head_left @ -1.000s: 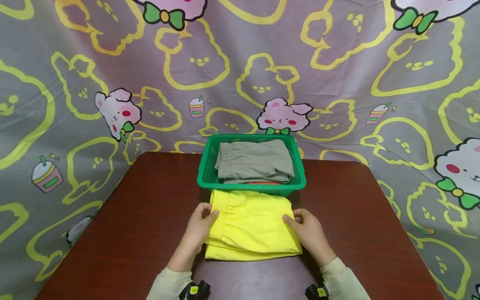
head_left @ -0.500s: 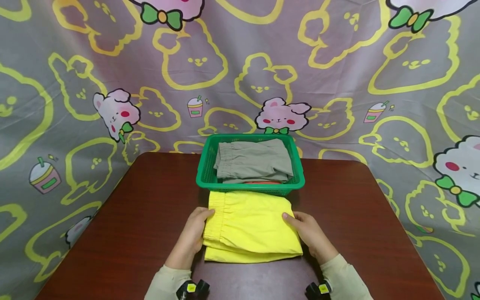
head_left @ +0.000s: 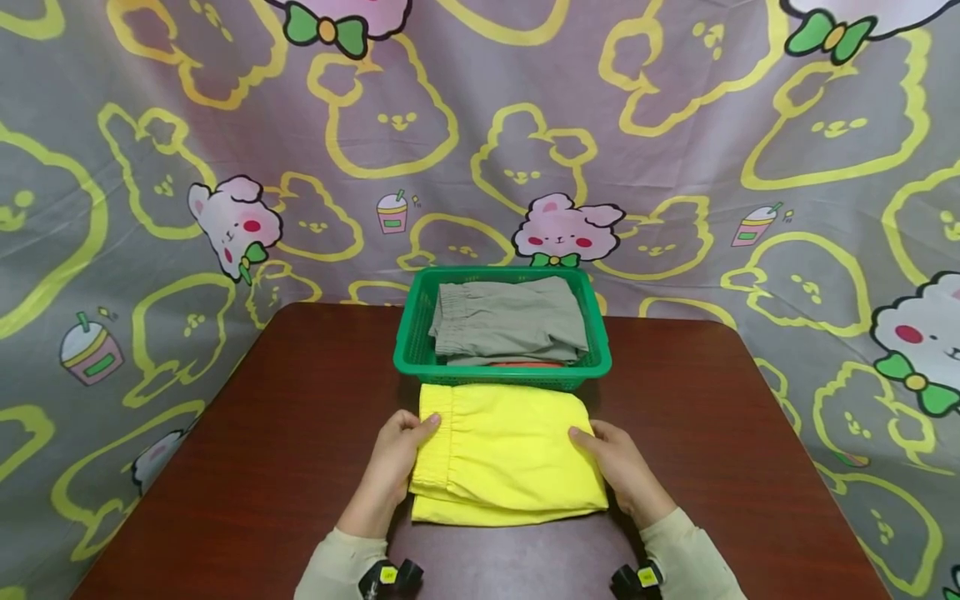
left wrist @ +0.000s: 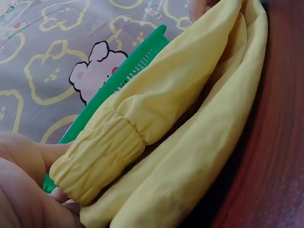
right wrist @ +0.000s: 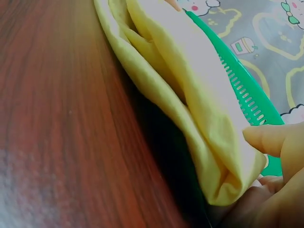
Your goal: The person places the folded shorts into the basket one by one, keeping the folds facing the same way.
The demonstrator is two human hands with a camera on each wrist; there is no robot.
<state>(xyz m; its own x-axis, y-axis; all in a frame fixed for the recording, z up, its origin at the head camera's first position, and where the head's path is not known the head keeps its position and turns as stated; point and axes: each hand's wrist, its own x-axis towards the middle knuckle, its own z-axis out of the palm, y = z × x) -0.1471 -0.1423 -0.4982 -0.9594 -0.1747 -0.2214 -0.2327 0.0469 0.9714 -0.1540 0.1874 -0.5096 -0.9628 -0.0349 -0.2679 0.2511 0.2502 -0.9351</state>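
Folded yellow shorts point(head_left: 517, 454) with a gathered elastic waistband lie in front of the green basket. My left hand point(head_left: 393, 454) pinches the waistband end, thumb on top and fingers beneath. At the opposite side my right hand point(head_left: 622, 467) pinches the other edge the same way. In the left wrist view the waistband point(left wrist: 99, 159) sits between thumb and fingers, and the folded layers hang loosely apart. The right wrist view shows the fold's end point(right wrist: 228, 180) in the right hand, with a dark shadow under the cloth.
The green plastic basket point(head_left: 408, 367) stands behind the shorts. Inside it are folded grey shorts point(head_left: 510, 321) over a sliver of orange-red cloth point(head_left: 528, 365). A brown wooden table point(head_left: 247, 467) bears everything, with a patterned curtain point(head_left: 465, 100) behind.
The left thumb and fingers have shifted slightly on the waistband. Both hands keep holding the yellow shorts, which stay nearly in the same place.
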